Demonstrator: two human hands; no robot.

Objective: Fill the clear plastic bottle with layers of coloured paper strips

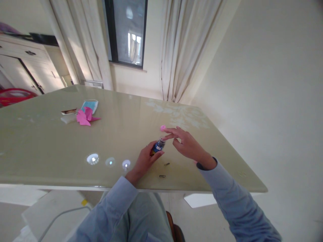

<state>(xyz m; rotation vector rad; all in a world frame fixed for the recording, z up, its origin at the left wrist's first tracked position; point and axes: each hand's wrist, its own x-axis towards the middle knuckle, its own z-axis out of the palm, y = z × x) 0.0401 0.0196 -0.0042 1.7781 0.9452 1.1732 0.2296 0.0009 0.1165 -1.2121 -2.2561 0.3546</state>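
My left hand [145,159] is closed round a small clear bottle [159,145] with a blue label, tilted so that its uncapped mouth points up and to the right. My right hand [185,143] reaches in from the right with its fingers apart. One fingertip is at the bottle's mouth, and another finger stretches out just above it. Beyond that finger a pink round cap [163,128] lies on the table. Two small dark paper clips, an upper clip [167,164] and a lower clip [162,176], lie below the hands.
The glossy pale green table [121,134] reflects several lights. At its left lie a pink folded paper piece [85,117], a blue face mask [90,106] and a small picture card [69,111]. Curtains [176,47] and a window [128,33] stand behind, with a wall [272,87] at right.
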